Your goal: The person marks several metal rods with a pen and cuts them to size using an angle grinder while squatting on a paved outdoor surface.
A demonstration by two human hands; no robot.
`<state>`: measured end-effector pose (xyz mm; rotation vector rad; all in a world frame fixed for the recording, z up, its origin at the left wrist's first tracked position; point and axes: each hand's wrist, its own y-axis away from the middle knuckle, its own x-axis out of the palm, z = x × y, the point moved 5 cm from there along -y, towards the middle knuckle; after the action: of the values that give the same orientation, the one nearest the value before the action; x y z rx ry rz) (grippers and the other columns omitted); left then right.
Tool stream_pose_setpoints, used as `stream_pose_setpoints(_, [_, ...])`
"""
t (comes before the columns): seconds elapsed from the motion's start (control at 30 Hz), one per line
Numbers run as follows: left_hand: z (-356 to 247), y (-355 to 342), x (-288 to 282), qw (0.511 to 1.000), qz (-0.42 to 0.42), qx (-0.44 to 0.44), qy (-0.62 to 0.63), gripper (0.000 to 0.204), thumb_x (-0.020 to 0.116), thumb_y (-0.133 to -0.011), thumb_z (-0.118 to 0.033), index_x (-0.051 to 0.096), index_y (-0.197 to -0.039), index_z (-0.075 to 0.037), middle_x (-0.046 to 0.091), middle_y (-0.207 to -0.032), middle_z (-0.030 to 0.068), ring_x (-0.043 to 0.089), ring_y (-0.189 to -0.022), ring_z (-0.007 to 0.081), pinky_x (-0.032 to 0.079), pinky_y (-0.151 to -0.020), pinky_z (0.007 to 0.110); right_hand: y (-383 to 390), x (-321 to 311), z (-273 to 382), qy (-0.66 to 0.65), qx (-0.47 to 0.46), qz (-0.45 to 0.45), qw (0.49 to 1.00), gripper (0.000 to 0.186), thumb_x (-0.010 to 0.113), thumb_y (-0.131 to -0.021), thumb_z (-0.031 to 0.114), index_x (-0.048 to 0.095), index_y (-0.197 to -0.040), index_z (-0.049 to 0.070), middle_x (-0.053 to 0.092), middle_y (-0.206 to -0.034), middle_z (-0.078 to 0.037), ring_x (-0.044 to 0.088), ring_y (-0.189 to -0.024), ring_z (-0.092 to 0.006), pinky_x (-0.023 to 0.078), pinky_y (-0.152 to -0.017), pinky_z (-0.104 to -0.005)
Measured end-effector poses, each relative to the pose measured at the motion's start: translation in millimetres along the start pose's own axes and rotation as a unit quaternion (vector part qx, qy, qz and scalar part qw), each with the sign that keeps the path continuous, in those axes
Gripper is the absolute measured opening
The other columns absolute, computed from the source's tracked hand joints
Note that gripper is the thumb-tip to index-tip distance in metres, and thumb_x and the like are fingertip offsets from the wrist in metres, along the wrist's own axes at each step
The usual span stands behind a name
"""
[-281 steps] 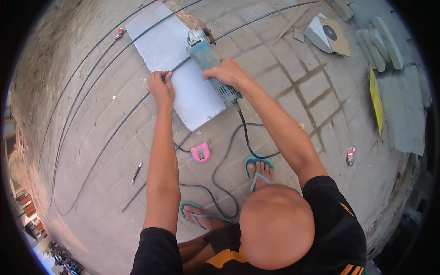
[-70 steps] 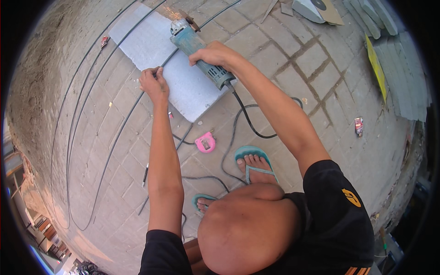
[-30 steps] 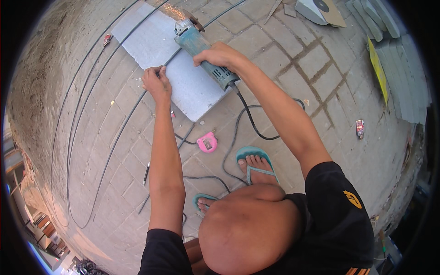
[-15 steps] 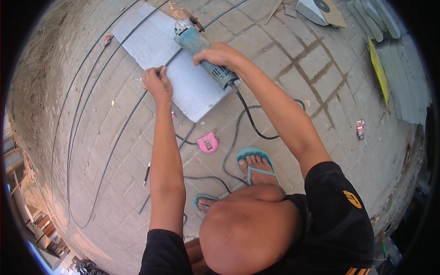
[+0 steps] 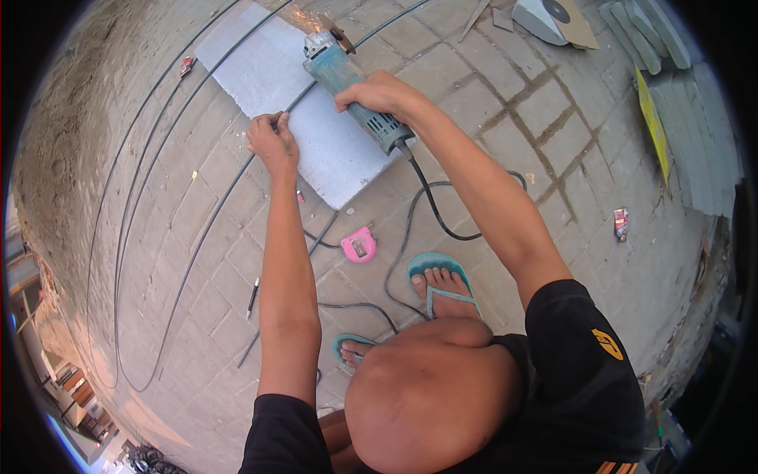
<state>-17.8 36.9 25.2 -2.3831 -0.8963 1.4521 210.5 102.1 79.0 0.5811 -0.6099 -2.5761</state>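
Observation:
My right hand (image 5: 382, 93) is wrapped round the body of a blue-green angle grinder (image 5: 341, 77). The grinder's disc (image 5: 338, 34) meets a thin dark metal rod at the far end, and orange sparks (image 5: 304, 17) fly off to the left. With closed fingers, my left hand (image 5: 273, 144) grips that metal rod (image 5: 215, 212) beside a pale slab (image 5: 339, 170). The rod runs diagonally across the slab, partly hidden beneath the grinder. From the grinder's rear a black cord (image 5: 430, 201) loops down to the paving.
Long bent rods (image 5: 130, 186) curve over the paving at left. A pink tape measure (image 5: 359, 246) and a pen (image 5: 253, 299) lie near my sandalled feet (image 5: 442, 286). Stacked grey slabs (image 5: 695, 134) and a yellow sheet (image 5: 652, 122) stand at right. Sand (image 5: 59, 150) borders the far left.
The spark spray looks slightly smaller. Both hands keep their grips, and the grinder stays almost in the same place against the rod.

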Motion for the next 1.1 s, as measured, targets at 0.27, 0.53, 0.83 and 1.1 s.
stream_pose_setpoints(0.27, [3.2,-0.7,1.1,1.0,0.001,-0.003,0.0,0.017,0.07,-0.086,-0.023,0.069,-0.093,-0.008,0.063,-0.097,0.0058,0.057,-0.094,0.0266,0.037,-0.088,0.046,4.8,-0.6,0.1,-0.012,-0.001,-0.004,1.0,0.045,0.079,-0.058,0.032,0.069,-0.079,-0.007,0.066,-0.083,-0.019,0.063,-0.072,-0.0257,0.048,-0.062,-0.0339])
stream_pose_setpoints(0.53, [2.1,-1.0,1.3,1.0,0.003,-0.005,-0.005,0.017,0.069,-0.087,-0.024,0.069,-0.092,-0.008,0.063,-0.098,0.0056,0.056,-0.094,0.0267,0.037,-0.088,0.046,4.6,-0.8,-2.8,-0.008,0.003,-0.002,1.0,0.044,0.078,-0.057,0.032,0.069,-0.079,-0.005,0.066,-0.082,-0.017,0.062,-0.071,-0.0246,0.048,-0.062,-0.0337])
stream_pose_setpoints(0.83, [2.7,-1.0,1.0,1.0,0.003,0.003,-0.002,0.016,0.07,-0.086,-0.023,0.069,-0.093,-0.008,0.063,-0.096,0.0062,0.056,-0.092,0.0264,0.038,-0.086,0.045,6.2,-0.6,0.4,-0.015,-0.003,0.001,1.0,0.044,0.078,-0.058,0.032,0.07,-0.079,-0.005,0.066,-0.083,-0.018,0.062,-0.072,-0.0254,0.048,-0.062,-0.034])
stream_pose_setpoints(1.1, [2.5,0.7,0.4,1.0,-0.004,0.004,-0.005,0.016,0.07,-0.086,-0.022,0.069,-0.093,-0.008,0.063,-0.096,0.0064,0.056,-0.092,0.0264,0.037,-0.087,0.046,2.6,1.0,0.5,-0.008,0.001,0.0,1.0,0.046,0.078,-0.058,0.032,0.07,-0.081,-0.006,0.067,-0.085,-0.019,0.063,-0.073,-0.0266,0.048,-0.062,-0.0345])
